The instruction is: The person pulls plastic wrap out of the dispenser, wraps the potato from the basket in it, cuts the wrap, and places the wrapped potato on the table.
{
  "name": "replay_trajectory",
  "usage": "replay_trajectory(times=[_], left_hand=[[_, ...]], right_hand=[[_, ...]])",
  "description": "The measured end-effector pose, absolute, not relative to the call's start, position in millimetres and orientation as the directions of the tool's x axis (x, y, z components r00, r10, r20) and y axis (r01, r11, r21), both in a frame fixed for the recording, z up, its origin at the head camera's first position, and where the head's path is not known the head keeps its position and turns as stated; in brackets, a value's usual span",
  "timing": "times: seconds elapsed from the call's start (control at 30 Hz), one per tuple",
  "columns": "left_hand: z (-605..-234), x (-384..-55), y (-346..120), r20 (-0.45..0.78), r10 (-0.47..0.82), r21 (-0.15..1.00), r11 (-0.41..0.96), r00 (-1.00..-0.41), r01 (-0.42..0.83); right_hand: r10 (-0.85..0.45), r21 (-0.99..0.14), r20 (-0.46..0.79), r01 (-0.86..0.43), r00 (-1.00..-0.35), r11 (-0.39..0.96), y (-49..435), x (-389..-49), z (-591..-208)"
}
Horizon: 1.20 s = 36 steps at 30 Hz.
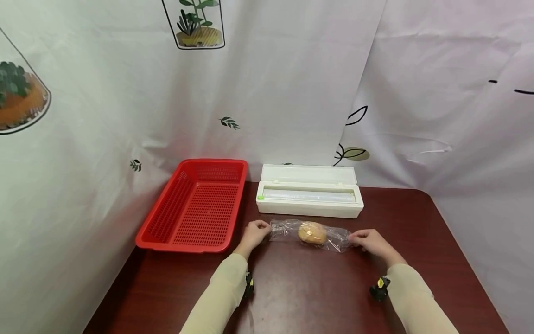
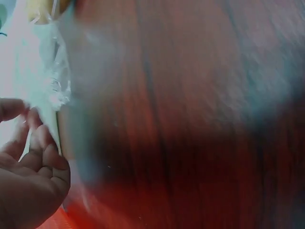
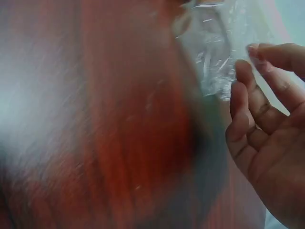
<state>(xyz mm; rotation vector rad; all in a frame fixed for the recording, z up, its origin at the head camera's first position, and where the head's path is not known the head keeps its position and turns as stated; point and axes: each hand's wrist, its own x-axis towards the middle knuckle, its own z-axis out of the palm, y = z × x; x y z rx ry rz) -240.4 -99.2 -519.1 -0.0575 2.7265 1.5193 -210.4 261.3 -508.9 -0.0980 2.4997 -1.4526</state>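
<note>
An oval, yellow-brown food item (image 1: pixel 312 233) lies wrapped in clear plastic wrap (image 1: pixel 285 228) near the middle of the table. The wrap stretches out on both sides of it, crinkled towards the right. At the left end, my left hand (image 1: pixel 254 234) pinches the wrap between thumb and fingertips. My right hand (image 1: pixel 374 243) pinches the opposite end, and in the right wrist view the crumpled film (image 3: pixel 214 57) reaches its fingertips. Part of the yellow item (image 2: pixel 45 10) shows at the top of the left wrist view.
Just behind the wrapped item stands a white plastic-wrap dispenser (image 1: pixel 308 210), lid up, with a roll inside. A red perforated basket (image 1: pixel 227 222) sits at the back left. The dark wood table (image 1: pixel 308 292) meets a patterned white curtain (image 1: pixel 283 93) at the back.
</note>
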Motion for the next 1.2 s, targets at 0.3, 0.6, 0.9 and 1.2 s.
replay_trajectory(times=[0.3,0.6,0.9,1.2], left_hand=[[-525,-237,-86,-0.058,0.041,0.736,0.677,-0.997,-0.015],[-525,-237,-74,0.031,0.016,0.568,0.822,-0.999,0.030],[-518,-242,-81,-0.029,0.108,0.633,0.772,-0.994,0.065],[-506,-249,-100,-0.172,0.152,0.820,0.570,-0.973,-0.056]], right_hand=[[-0.042,-0.709,-0.089,0.034,-0.995,0.704,240,-212,-523],[0.037,-0.618,-0.120,0.104,-0.992,0.779,230,-215,-528],[-0.003,-0.674,-0.065,0.042,-0.998,0.738,236,-216,-526],[-0.079,-0.835,-0.219,0.145,-0.973,0.530,254,-220,-505]])
